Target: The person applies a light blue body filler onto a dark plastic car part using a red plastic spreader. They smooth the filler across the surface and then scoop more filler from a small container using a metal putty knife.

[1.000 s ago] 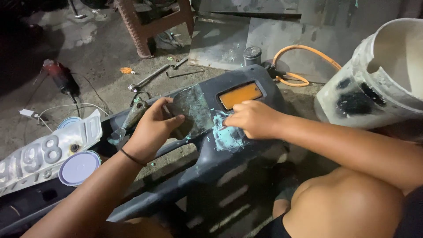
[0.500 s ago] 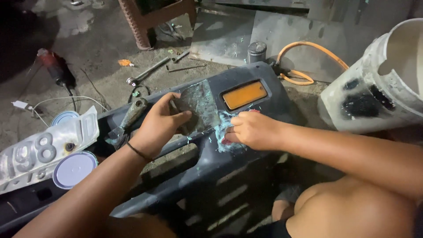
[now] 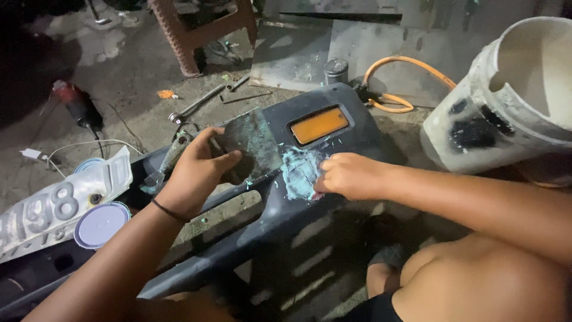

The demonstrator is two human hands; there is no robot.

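Observation:
A dark grey plastic vehicle panel (image 3: 351, 128) with an orange reflector (image 3: 319, 125) lies across the middle of the view. My left hand (image 3: 196, 173) grips a flat dark board (image 3: 253, 143) smeared with teal putty, held tilted over the panel's left part. My right hand (image 3: 348, 176) is closed, fingertips pressed at the edge of a teal putty patch (image 3: 298, 173) on the panel just below the reflector. What the right hand holds is hidden by the fingers. A black band circles my left wrist.
A large stained white bucket (image 3: 512, 95) stands at the right. An orange hose (image 3: 393, 83) coils behind the panel. A white number plate (image 3: 53, 209) and a round lid (image 3: 101, 223) lie at left. A wrench (image 3: 193, 107), a red tool (image 3: 74, 101) and a stool (image 3: 196, 30) sit beyond.
My right hand slid down and left across the putty patch toward the panel's edge. My left hand shifted the putty board slightly, staying closed on it.

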